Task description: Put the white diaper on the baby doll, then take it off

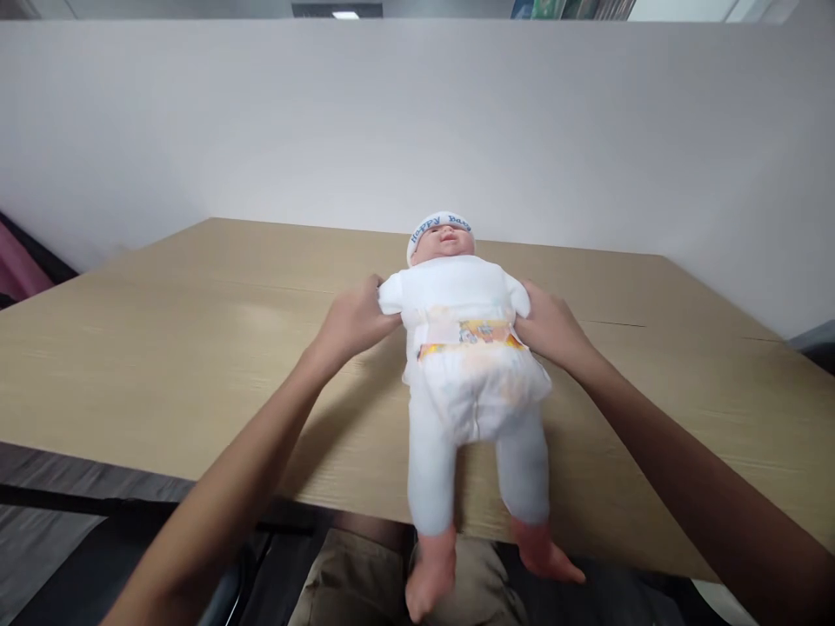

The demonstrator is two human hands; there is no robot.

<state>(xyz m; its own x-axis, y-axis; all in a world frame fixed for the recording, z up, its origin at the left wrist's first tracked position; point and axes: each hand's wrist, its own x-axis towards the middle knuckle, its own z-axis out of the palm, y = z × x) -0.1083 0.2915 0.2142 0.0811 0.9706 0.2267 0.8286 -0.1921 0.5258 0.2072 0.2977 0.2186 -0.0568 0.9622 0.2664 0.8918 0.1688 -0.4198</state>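
At the table point(163, 348), a doll point(460, 291) is being held;
its sides are being gripped by left hand point(358, 318) and right hand point(551, 327), presumably so balance is being kept.

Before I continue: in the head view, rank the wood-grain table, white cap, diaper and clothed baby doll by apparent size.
1. Wood-grain table, spanning the picture's width
2. Clothed baby doll
3. Diaper, around the doll's hips
4. White cap, clearly smallest
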